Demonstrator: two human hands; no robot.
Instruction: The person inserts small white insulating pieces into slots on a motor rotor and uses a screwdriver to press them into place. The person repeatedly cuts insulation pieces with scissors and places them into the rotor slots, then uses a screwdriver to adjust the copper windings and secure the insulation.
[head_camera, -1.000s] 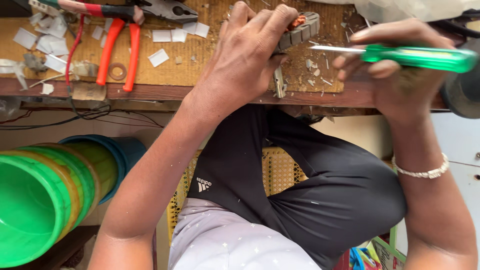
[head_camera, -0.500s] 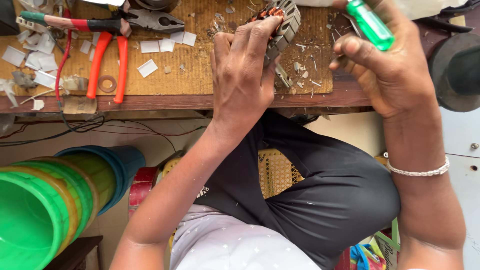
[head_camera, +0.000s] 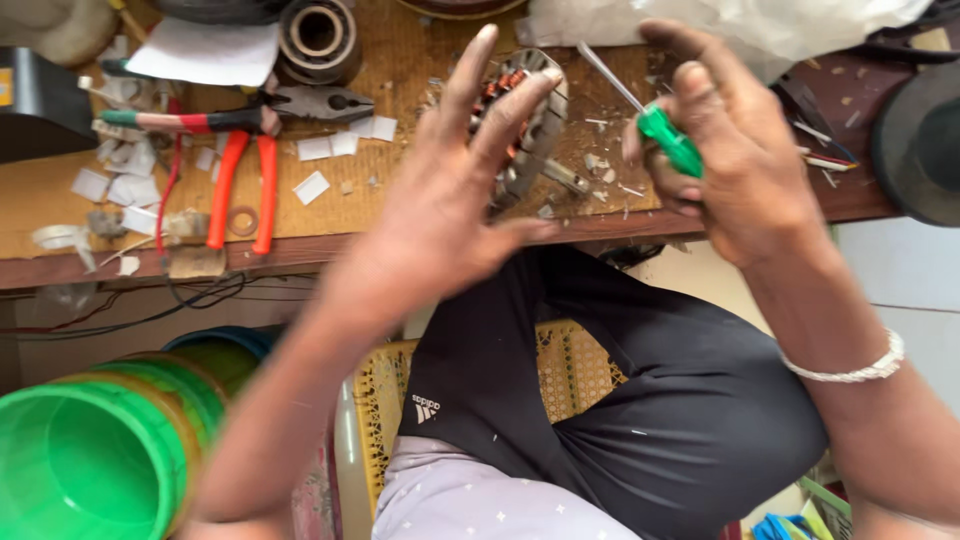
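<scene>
- Motor stator (head_camera: 530, 130): laminated steel ring, copper windings inside; stands on edge at desk (head_camera: 400, 70) front. Likely heavy, rigid; windings fragile, so best gripped by outer rim.
- Left hand (head_camera: 450, 210): fingers spread, steadying rim.
- Right hand (head_camera: 740, 170): closed round green-handled screwdriver (head_camera: 650, 115), tip near stator.
- Pliers (head_camera: 240, 180), paper scraps (head_camera: 330, 150): left of stator.
</scene>
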